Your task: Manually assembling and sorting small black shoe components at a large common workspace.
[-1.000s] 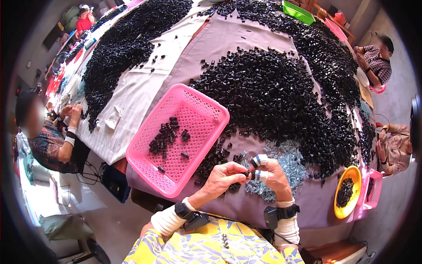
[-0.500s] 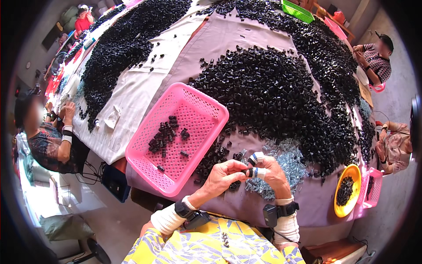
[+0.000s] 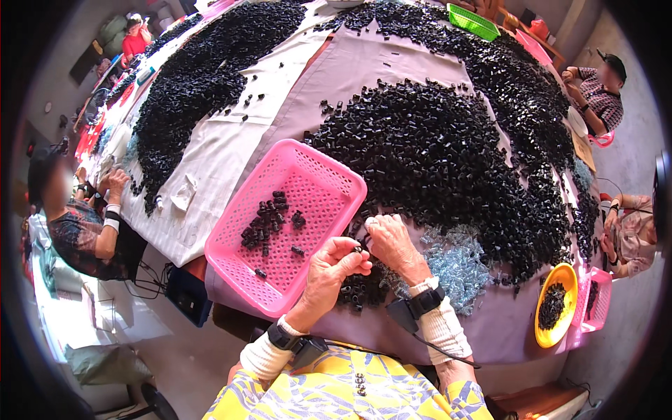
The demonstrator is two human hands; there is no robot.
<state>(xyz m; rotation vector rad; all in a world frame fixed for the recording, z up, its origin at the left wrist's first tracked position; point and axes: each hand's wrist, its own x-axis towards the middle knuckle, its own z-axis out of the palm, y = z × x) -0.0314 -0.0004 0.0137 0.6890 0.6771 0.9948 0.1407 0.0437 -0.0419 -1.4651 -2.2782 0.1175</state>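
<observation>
My left hand (image 3: 332, 274) pinches a small black plastic part (image 3: 358, 248) between thumb and fingers, beside the right rim of the pink basket. Just right of it, my right hand (image 3: 396, 245) is closed, back of the hand up, at the near edge of the heap of black parts (image 3: 427, 147). Its fingertips are hidden, so I cannot make out what they hold. Several joined black pieces (image 3: 264, 222) lie loose inside the pink perforated basket (image 3: 220, 241). A pile of small clear, bluish pieces (image 3: 458, 269) lies right of my right wrist.
Another long black heap (image 3: 185, 105) covers the table's left side. A yellow bowl (image 3: 565, 327) and a small pink basket (image 3: 599, 301) stand at the right edge. A green basket (image 3: 473, 22) is at the far side. Co-workers sit around the table; a cable hangs from my right wrist.
My hands, together before, have come apart. The left moved slightly left and up with the black part; the right moved up and left to the black heap's edge. The view shifted slightly.
</observation>
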